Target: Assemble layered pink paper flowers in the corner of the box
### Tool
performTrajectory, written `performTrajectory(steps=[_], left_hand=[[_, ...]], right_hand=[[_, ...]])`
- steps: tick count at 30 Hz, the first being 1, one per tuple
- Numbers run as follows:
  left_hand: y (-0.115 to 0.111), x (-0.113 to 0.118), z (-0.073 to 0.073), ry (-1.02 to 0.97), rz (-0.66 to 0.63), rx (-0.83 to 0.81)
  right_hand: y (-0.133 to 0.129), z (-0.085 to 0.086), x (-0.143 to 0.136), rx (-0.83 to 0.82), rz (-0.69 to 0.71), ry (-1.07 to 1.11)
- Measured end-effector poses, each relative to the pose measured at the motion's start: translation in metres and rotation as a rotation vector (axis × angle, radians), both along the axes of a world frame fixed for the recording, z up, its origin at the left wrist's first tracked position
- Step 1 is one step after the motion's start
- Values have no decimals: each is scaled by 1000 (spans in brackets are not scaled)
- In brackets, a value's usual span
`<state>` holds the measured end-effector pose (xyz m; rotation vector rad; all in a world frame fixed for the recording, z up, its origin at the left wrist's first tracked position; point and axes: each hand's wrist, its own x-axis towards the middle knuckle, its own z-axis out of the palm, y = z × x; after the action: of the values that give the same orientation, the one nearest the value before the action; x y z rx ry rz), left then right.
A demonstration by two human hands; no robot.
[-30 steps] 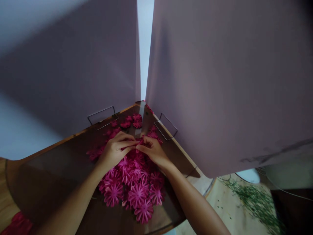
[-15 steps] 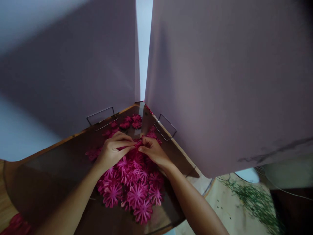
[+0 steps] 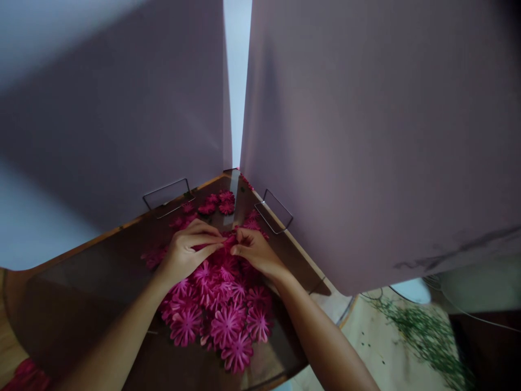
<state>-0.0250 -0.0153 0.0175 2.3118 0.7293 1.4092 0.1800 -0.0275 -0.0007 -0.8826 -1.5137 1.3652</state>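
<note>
A heap of pink artificial flower pieces [image 3: 228,323] with layered petals lies on the dark glossy tabletop [image 3: 93,282]. Above its far part, my left hand [image 3: 191,245] pinches the left side of a pink flower piece [image 3: 228,240]. From the other side, my right hand [image 3: 253,247] grips the same piece between thumb and curled fingers. Much of that piece is hidden by my fingertips. More pink flowers [image 3: 227,202] lie beyond my hands, near the corner.
Two tall pale panels [image 3: 366,136] stand behind the table, meeting at a corner gap. Wire stands [image 3: 169,198] sit at their bases. Green stems [image 3: 427,334] lie on the floor at right. Another pink bunch [image 3: 27,374] shows at lower left.
The view has shifted very slightly. Both hands stay in nearly the same place, still pinching the pink flower piece.
</note>
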Motion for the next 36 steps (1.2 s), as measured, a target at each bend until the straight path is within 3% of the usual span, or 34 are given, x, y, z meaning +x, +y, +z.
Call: performTrajectory(steps=[7, 11, 15, 19, 25, 36], left_hand=[[6, -9, 6, -29, 57, -17], [9, -21, 11, -74, 106, -30], [9, -30, 14, 17, 15, -54], [7, -28, 12, 145, -101, -67], [3, -12, 3, 144, 91, 104], [7, -6, -8, 128, 85, 38]], right_hand=[[2, 4, 4, -12, -24, 38], [1, 7, 7, -47, -115, 113], [4, 6, 7, -165, -144, 335], [6, 5, 5, -225, -143, 400], [-3, 5, -7, -241, -107, 259], [-4, 3, -14, -146, -194, 110]])
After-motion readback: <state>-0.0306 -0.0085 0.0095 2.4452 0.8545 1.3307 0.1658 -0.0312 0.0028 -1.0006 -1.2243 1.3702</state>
